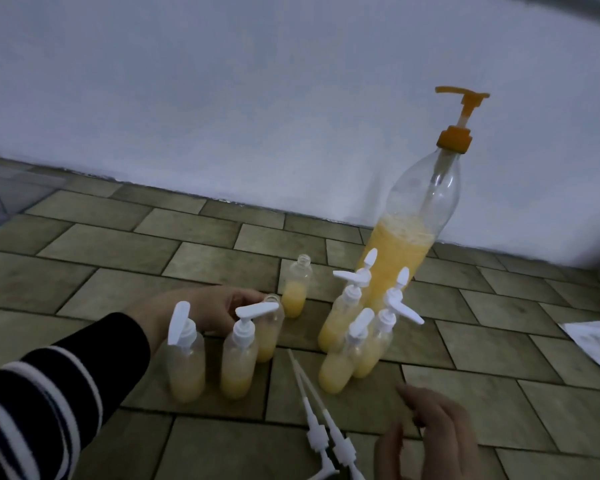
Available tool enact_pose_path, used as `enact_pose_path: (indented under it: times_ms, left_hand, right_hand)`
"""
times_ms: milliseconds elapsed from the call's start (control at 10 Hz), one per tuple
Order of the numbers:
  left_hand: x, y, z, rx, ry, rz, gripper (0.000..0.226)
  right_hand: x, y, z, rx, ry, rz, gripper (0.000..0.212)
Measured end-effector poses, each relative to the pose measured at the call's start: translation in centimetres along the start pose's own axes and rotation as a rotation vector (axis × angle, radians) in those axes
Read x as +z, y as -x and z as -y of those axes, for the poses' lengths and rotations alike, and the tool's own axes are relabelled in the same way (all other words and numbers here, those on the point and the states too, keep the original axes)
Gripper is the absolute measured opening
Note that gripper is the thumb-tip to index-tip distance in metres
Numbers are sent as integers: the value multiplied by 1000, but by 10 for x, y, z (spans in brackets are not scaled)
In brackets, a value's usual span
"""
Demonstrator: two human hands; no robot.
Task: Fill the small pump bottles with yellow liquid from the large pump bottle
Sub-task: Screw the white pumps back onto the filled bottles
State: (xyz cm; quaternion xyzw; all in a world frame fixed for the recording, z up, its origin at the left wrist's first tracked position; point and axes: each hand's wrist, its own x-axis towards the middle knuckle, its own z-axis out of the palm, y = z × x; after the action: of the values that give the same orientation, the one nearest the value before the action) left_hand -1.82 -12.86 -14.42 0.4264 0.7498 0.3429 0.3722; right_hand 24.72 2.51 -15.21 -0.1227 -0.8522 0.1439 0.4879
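A floor of olive-brown rectangular tiles (125,244), laid in a staggered pattern with dark grout lines, fills the lower part of the view. A plain pale wall (222,98) rises behind it. A white sheet with faint markings (596,344) lies at the right edge.

Left hand (201,308) reaches forward (fingers curled); right hand (437,434) relaxed.

Tiled floor (111,244) meeting a pale wall. Standing on it: the large pump bottle (409,237), part-filled with yellow liquid; five capped small pump bottles (340,323) and two uncapped small bottles (295,289). Two loose white pump heads (321,424) are lying in front, a white sheet (596,344) at right.
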Motion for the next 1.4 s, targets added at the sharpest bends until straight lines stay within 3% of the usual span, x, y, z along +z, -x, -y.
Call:
enact_pose_path:
  times_ms: [200,300,400,600,700,800,900,1000,1100,1200,1300,1400]
  left_hand:
    - [6,-9,-3,26,-99,-94,26]
    - [4,-3,-1,43,41,-45,27]
    - [-1,8,3,40,224,-202,36]
    - [-14,33,11,86,582,-674,32]
    - [-23,47,6,112,602,-922,27]
    - [-27,61,-5,129,621,-1081,26]
    - [-23,78,-26,193,576,-1150,31]
    - [-13,91,-47,233,492,-1191,33]
    - [0,96,-62,227,402,-1249,42]
    - [10,94,-69,187,351,-1241,45]
    - [17,89,-70,143,346,-1237,44]
    - [23,86,-73,110,284,-1247,43]
  right_hand:
    - [24,27,-21,21,134,344,27]
    - [36,33,-18,74,139,438,29]
    - [47,36,-11,63,124,486,41]
    - [60,36,-10,75,267,605,33]
    - [77,44,-16,158,297,683,22]
    - [66,35,-14,122,120,548,22]
    - [38,-13,9,114,23,303,24]
    - [40,-3,-15,36,137,63,40]
    - [2,-49,22,40,-9,240,32]
    - [-22,-72,31,69,-181,279,23]
    - [-33,-85,17,133,-111,341,31]
    - [-48,-108,21,158,-115,292,17]
